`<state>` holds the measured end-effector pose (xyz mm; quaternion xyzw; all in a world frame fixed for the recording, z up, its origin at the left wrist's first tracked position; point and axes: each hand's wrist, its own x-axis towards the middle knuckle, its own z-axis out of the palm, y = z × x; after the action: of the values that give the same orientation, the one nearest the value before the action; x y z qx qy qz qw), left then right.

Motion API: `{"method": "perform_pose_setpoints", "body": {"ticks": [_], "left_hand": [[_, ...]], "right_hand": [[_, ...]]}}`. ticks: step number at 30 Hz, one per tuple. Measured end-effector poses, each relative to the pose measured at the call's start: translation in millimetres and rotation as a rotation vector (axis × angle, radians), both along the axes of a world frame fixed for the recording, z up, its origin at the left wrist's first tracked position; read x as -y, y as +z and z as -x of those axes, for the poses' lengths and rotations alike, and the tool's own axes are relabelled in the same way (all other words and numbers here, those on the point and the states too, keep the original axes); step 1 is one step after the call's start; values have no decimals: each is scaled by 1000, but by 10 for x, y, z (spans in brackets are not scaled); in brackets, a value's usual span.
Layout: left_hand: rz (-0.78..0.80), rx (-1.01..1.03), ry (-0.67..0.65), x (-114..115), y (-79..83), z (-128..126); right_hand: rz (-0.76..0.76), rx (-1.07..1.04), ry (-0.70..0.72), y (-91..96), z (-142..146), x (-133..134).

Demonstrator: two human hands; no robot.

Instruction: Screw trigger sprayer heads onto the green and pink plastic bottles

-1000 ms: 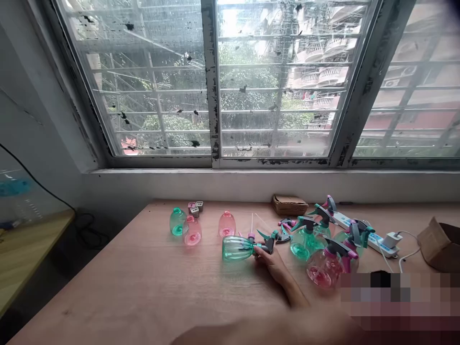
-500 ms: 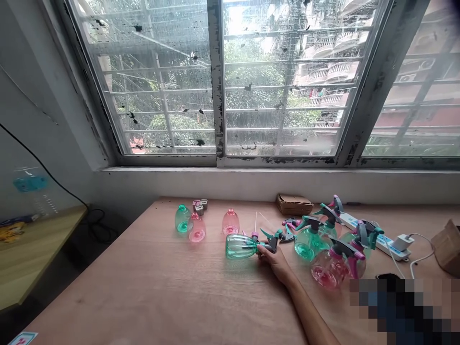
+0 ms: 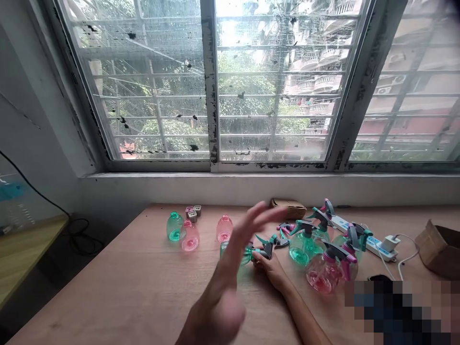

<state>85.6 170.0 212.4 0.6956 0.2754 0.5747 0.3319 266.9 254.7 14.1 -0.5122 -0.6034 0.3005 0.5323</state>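
My left hand point(image 3: 233, 258) is raised above the wooden table point(image 3: 125, 292), blurred, with its fingers stretched out and nothing in it. It partly hides a green spray bottle point(image 3: 247, 255) lying on its side. My right hand point(image 3: 272, 270) rests on the table, fingers closed round that bottle's dark-and-teal trigger head point(image 3: 266, 249). Several assembled green and pink spray bottles point(image 3: 304, 244) stand just to the right of it.
Headless bottles stand at the back left: a green one point(image 3: 175, 227) and two pink point(image 3: 189, 236). Small cubes point(image 3: 193, 212), loose trigger heads point(image 3: 285, 227), a cardboard piece point(image 3: 294, 209), a power strip point(image 3: 373, 239) and a cardboard box point(image 3: 436, 249) lie near the window wall. A yellow side table point(image 3: 21, 254) stands left.
My left hand has risen into view over the lying green bottle. My right hand stays on the bottle's trigger head. The camera has shifted slightly.
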Motion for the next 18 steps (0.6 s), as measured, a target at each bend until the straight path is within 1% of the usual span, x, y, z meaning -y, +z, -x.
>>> {"method": "perform_pose_setpoints", "body": {"ticks": [1, 2, 3, 5, 6, 8, 10, 11, 13, 18], "left_hand": [[-33, -33, 65, -48, -49, -6], [-34, -44, 102, -117, -139, -5], [-29, -54, 169, -203, -268, 6], [17, -173, 408, -397, -608, 60], [38, -200, 439, -491, -792, 103], [63, -244, 445, -642, -1119, 209], [103, -270, 447, -737, -1334, 318], [129, -279, 440, -767, -1397, 363], [181, -296, 393, -805, -1451, 424], [269, -259, 236, -858, -1421, 440]], "right_hand": [[43, -84, 50, 6, 2, -3], [86, -175, 99, 14, 3, -5], [112, -248, 127, 24, 5, -7], [144, -380, 153, 45, 11, -12], [155, -436, 159, 56, 14, -16], [170, -526, 161, 74, 23, -25], [181, -586, 161, 87, 28, -32], [185, -607, 162, 91, 29, -34], [192, -631, 168, 96, 28, -30], [205, -637, 191, 114, 25, 8]]}}
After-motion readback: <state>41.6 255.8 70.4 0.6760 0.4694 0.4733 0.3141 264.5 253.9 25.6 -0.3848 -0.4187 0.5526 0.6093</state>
